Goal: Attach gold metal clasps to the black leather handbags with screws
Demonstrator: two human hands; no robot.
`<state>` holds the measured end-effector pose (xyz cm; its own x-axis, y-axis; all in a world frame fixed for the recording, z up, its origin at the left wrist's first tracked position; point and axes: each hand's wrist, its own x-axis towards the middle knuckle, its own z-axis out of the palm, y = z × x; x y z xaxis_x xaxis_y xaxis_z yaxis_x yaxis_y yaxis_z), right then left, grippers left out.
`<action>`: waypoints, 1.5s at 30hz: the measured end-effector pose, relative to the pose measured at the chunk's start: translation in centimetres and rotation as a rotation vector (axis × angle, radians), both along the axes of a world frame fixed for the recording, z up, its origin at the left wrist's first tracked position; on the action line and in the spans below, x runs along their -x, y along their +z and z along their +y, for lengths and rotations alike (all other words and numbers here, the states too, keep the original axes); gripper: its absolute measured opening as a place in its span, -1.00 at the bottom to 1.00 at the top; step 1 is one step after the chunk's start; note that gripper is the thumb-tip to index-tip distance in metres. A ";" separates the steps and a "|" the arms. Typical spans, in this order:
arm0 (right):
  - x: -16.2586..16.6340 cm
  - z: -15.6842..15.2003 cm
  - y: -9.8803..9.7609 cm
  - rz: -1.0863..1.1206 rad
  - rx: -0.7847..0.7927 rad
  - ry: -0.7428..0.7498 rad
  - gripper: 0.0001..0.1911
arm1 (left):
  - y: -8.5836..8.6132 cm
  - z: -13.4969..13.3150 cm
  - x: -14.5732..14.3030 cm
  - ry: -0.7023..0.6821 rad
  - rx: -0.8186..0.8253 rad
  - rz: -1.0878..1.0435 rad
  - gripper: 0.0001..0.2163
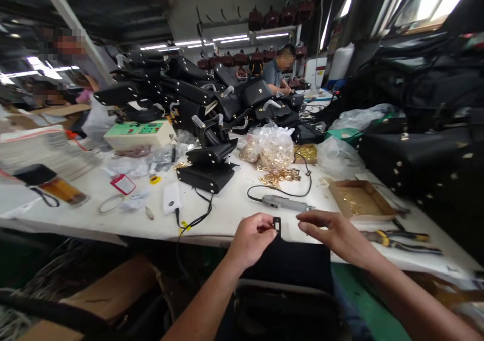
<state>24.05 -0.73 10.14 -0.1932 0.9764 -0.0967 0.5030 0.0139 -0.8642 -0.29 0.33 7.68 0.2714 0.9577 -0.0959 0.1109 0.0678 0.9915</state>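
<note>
The black handbag [291,311] lies at the near edge of the table with its flap [295,263] raised toward the tabletop. A narrow tab with a slot [277,224] sticks up from the flap. My left hand [249,237] pinches this tab from the left, thumb in front. To its right, my right hand [336,232] hovers apart from the tab, thumb and forefinger spread with nothing visible between them. Just beyond both hands lies a grey electric screwdriver [283,203] with a black cord.
At right are a shallow cardboard tray [378,212] with small gold pieces and yellow-black pliers [404,240]. Gold hardware [280,177] lies beyond the screwdriver. Black bags [207,177] pile up behind. A bottle [62,187] and a white power bank [172,199] stand left. A co-worker [274,74] sits farther back.
</note>
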 end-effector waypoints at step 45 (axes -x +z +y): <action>4.0 -9.1 4.3 0.290 0.054 0.138 -0.75 | 7.2 -10.4 1.3 -0.143 -0.474 0.574 -0.77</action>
